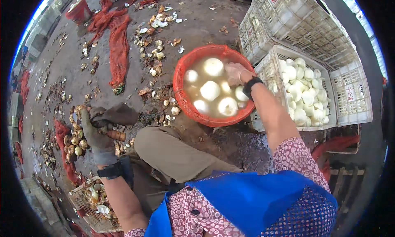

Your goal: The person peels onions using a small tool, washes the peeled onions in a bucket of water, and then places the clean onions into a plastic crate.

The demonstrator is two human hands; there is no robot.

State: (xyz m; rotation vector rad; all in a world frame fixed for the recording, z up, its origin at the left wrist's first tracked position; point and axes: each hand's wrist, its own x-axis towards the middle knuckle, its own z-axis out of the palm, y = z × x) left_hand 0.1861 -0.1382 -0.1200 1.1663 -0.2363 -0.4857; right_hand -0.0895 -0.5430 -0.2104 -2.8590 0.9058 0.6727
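My left hand (98, 140), in a grey glove, is closed around a tool with a brown wooden handle (116, 135); its working end is hidden. Beside that hand are my dark shoe (117, 115) and a heap of brown-skinned onions (76, 142). On the right, my right hand (236, 73), in a thin pale glove, dips into a round basin lined with red net (180, 95). Its fingers point down and are partly hidden. Several peeled white onions (210, 90) float in the basin's cloudy water, close to that hand.
A white plastic crate (354, 93) holding peeled white onions (306, 98) stands right of the basin, with stacked crates (296, 19) behind. Red net bags (117, 52), skins and scraps (158, 21) litter the floor. A crate of peelings (84, 200) sits at lower left.
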